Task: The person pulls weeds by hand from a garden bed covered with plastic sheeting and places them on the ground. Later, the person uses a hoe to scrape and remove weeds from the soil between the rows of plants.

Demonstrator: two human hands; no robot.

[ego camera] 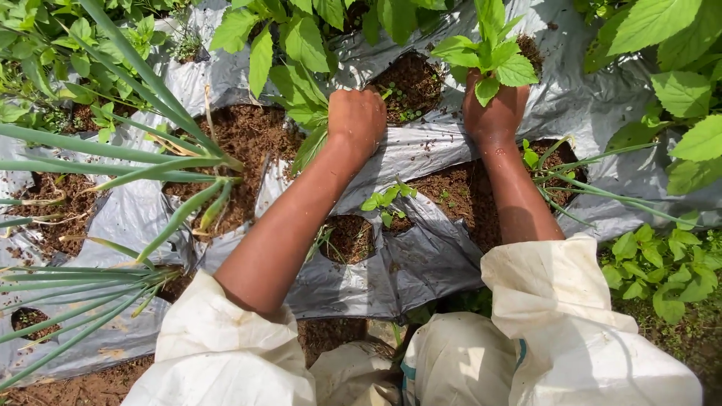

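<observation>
Both hands are working at the soil-filled planting hole (410,86) cut in the grey plastic mulch sheet (421,256). Left hand (357,120) is sitting fisted at the hole's left rim, apparently gripping sheet edge. Right hand (495,113) is curling around the leafy seedling (490,56) base at the hole's right rim. Seedling looks light, soft-stemmed, easily snapped: best held low at the stem base.
</observation>
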